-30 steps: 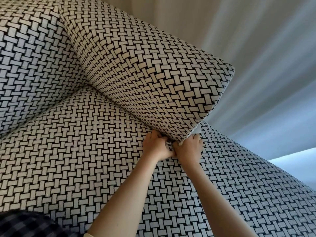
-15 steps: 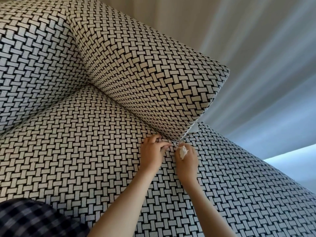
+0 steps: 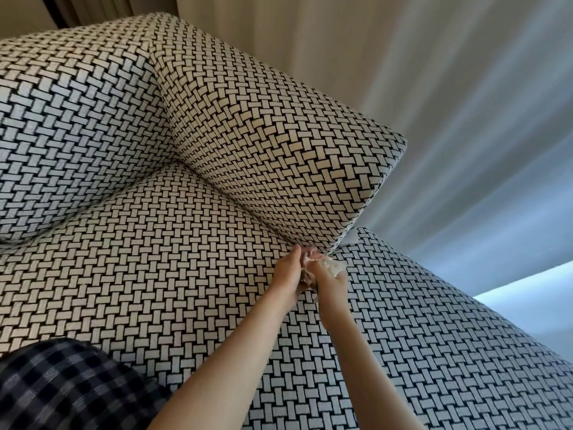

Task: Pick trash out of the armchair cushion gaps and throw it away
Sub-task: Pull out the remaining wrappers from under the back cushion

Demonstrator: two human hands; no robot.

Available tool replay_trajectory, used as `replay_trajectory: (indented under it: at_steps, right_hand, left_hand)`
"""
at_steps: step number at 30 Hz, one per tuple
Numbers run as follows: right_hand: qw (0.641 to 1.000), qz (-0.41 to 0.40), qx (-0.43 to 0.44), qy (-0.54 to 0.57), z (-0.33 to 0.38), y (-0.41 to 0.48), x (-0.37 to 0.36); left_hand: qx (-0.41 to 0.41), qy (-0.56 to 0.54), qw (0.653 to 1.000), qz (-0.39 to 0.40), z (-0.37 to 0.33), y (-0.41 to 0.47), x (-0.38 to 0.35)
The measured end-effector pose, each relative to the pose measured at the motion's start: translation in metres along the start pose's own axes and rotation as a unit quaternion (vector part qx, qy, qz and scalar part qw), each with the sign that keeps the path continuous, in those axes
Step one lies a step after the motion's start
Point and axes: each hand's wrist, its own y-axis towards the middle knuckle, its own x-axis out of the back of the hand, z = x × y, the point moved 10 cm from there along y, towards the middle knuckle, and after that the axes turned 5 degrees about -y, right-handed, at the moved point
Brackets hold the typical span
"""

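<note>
- Woven black-and-white upholstery covers the armchair seat [image 3: 173,274] across the middle of the frame, with a pale curtain [image 3: 465,119] at upper right.
- Crumpled white tissue [image 3: 331,264] sits right of centre, at the gap under the raised cushion [image 3: 273,144]'s lower corner.
- Right hand [image 3: 333,285] grips it, fingers curled round.
- Left hand [image 3: 286,274] lies alongside, fingers bent toward the wad; whether they pinch it cannot be told.
- Checked fabric [image 3: 62,389] shows at lower left.

The seat cushion [image 3: 155,259] is lying across the middle, with the far cushion [image 3: 279,135] standing on its far edge and the left cushion [image 3: 62,135] rising beside it. At the far cushion's near right corner, the left hand [image 3: 288,274] is touching the right hand [image 3: 330,285], which is gripping the trash wad [image 3: 333,265] between them. A curtain [image 3: 465,88] is hanging behind, far right.
</note>
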Motion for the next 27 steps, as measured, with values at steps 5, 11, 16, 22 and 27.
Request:
replay_trajectory:
  at_steps: [5,11,16,22,27]
  right_hand:
    - [0.976,-0.036,0.126,-0.175,0.020,-0.004,-0.020]
    - [0.873,-0.036,0.230,-0.428,0.032,-0.010,-0.048]
    - [0.855,-0.089,0.209,-0.466,0.034,-0.001,-0.049]
    - [0.937,-0.080,0.149,-0.305,0.027,0.013,-0.033]
    - [0.951,0.000,0.136,-0.279,0.017,0.021,-0.005]
  left_hand:
    - [0.077,-0.110,0.991,0.022,0.005,-0.014,-0.004]
    - [0.066,-0.196,0.974,0.098,-0.006,-0.025,-0.010]
    - [0.034,-0.207,0.968,0.136,-0.015,-0.030,-0.014]
    - [-0.019,-0.072,0.995,0.068,-0.026,-0.017,0.011]
    - [-0.037,-0.055,0.994,-0.082,-0.033,-0.008,0.053]
